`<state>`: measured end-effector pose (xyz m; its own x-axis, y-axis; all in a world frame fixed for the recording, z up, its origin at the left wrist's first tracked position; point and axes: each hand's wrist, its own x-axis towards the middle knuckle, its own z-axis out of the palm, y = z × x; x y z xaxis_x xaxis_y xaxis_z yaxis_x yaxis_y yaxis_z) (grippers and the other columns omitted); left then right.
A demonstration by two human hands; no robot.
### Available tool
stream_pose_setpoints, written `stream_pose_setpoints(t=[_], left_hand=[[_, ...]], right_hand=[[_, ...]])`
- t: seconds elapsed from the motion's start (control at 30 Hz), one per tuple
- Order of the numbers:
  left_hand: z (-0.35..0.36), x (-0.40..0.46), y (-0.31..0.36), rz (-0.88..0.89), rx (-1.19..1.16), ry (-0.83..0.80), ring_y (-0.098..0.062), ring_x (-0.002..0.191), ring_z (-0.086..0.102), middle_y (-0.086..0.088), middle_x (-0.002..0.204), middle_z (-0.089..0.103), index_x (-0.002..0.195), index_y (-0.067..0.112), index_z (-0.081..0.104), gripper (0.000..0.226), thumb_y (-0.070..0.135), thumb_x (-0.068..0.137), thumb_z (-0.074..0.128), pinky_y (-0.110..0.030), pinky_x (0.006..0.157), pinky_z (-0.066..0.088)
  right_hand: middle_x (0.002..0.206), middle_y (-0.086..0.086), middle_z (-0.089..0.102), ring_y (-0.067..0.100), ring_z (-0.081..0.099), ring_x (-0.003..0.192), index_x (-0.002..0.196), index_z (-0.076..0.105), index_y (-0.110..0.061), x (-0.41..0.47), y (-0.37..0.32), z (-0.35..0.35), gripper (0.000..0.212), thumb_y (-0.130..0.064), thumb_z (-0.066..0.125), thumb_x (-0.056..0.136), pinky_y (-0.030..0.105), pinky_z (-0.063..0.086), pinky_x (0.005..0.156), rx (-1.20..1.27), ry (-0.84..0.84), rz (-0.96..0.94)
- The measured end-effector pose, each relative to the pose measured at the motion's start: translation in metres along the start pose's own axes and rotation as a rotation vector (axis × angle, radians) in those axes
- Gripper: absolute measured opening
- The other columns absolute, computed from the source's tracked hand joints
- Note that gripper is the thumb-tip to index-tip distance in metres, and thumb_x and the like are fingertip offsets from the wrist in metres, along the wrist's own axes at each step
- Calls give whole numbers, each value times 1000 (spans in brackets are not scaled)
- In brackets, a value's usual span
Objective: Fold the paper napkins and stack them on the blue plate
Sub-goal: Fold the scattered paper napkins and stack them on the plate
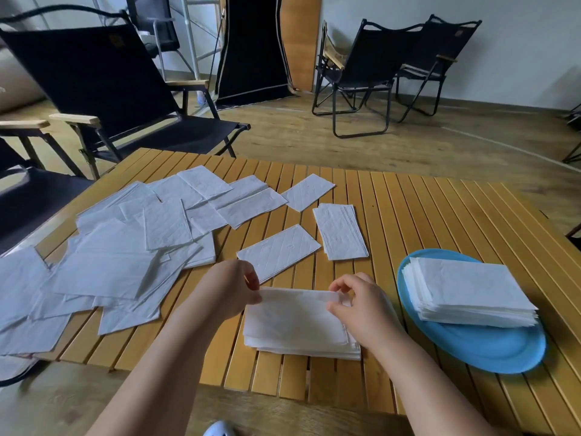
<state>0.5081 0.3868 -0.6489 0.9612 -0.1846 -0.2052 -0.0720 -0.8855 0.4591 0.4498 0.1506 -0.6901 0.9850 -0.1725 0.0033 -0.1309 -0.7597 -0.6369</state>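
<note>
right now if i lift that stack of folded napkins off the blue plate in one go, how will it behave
The stack of folded napkins is probably light and floppy: thin paper sheets, loose at the edges. Its layers look unbound, so they may slide or fan apart. The blue plate might shift, being shallow and light-looking.

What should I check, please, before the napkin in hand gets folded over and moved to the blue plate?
1. Left hand pinches the napkin in hand at its far edge: ok.
2. Right hand pinches the same edge: ok.
3. Only one sheet lifted from the small pile beneath: cannot tell.
4. Blue plate within reach, at right: ok.
5. Stack on the plate squared and level: ok.
6. Unfolded napkins remain at left: ok.
</note>
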Motion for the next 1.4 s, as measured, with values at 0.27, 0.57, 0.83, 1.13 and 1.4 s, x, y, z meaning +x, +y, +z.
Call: stream_pose_setpoints(t=[0.27,0.57,0.83,1.13,1.4], left_hand=[[-12,-15,13,292,-93,-122,1,92,64,17,96,68,93,33,67,12,20,93,69,-21,87,55],[-19,-22,15,307,-631,-380,-11,74,51,7,81,59,91,19,58,6,25,93,58,-22,64,41],[-17,-11,5,93,-962,-306,-24,85,63,-8,92,68,92,15,64,6,14,97,64,-36,75,54],[17,9,-3,51,-340,-170,-17,79,74,-1,97,74,104,21,65,8,23,97,66,-35,71,63],[32,22,-2,-6,-13,96,-8,78,59,5,93,64,101,22,62,29,50,97,56,-22,65,47]], right_hand=[[145,-25,42,2,34,137,131,58,-44,-1,-6,-11,52,-32,79,85,36,34,117,52,-185,-126],[134,-28,49,0,44,126,134,51,-47,-5,-8,-26,57,-37,79,84,29,44,102,132,-227,-70],[89,-4,75,16,72,88,92,75,-25,-1,0,-46,11,-36,74,89,41,60,78,422,-239,5],[62,0,54,15,49,59,75,65,-9,-2,2,-24,32,-37,75,88,28,37,57,109,-177,161],[87,-9,58,9,58,79,109,53,-28,2,0,-12,40,-43,78,83,21,43,60,-46,-78,268]])
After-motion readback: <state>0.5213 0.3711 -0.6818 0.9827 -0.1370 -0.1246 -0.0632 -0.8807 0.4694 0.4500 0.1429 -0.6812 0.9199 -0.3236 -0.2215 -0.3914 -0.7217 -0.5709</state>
